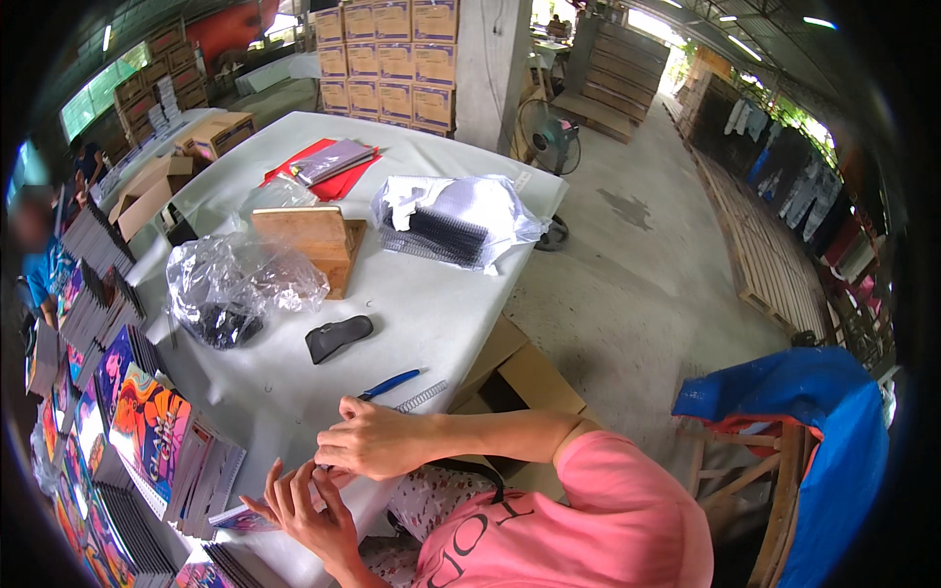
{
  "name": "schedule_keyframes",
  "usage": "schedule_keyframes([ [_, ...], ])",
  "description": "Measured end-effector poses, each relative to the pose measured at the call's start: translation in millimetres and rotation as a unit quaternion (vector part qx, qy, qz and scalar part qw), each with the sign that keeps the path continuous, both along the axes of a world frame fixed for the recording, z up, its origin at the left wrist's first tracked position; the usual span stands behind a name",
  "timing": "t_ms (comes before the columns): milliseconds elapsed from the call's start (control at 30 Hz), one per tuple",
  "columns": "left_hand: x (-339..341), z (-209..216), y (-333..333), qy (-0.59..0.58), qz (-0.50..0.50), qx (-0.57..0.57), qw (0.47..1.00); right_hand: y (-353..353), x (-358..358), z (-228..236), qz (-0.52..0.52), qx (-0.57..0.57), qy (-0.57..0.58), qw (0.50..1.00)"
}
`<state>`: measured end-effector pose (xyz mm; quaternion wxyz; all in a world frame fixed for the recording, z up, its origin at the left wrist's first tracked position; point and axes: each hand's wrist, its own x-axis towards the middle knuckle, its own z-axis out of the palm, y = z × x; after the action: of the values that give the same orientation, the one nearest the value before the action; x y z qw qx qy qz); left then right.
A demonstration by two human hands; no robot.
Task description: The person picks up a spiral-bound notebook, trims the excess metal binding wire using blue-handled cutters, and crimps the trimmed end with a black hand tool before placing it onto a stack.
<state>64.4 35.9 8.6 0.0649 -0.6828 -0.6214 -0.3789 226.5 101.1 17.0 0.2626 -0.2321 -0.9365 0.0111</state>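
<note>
My left hand (312, 512) is at the table's near edge, its fingers spread and bent over a colourful spiral notebook (245, 518) that it grips; most of the notebook is hidden. Right beside it, my right hand (371, 439) is closed with its fingertips pinched together close to the left fingers. What it pinches is too small or hidden to name. Just beyond the right hand lie a blue pen-like tool (392, 383) and a loose wire coil (422, 396). A dark grey pouch-like object (339, 338) lies farther up the table.
Stacks of colourful notebooks (152, 421) crowd the left side. A clear plastic bag (245, 279), a wooden stand (314, 240) and black coils in white wrapping (441, 235) occupy the white table (431, 323). An open carton (524, 377) is beside its right edge. Another person (44, 269) is far left.
</note>
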Motion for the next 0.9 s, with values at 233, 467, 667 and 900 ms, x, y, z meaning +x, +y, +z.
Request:
schedule_keyframes([
  [233,-30,-10,1,0.071,0.016,0.058,0.996,26,16,17,0.151,-0.308,0.022,0.939],
  [467,-25,-14,-2,0.03,0.019,0.054,0.998,141,53,-68,-0.234,-0.267,-0.183,0.917],
  [667,-24,-7,-10,0.009,0.043,0.042,0.998,150,41,-72,-0.256,-0.218,-0.095,0.937],
  [900,-21,-12,-6,-0.033,0.057,0.055,0.996,59,-3,-19,0.394,-0.543,0.325,0.666],
])
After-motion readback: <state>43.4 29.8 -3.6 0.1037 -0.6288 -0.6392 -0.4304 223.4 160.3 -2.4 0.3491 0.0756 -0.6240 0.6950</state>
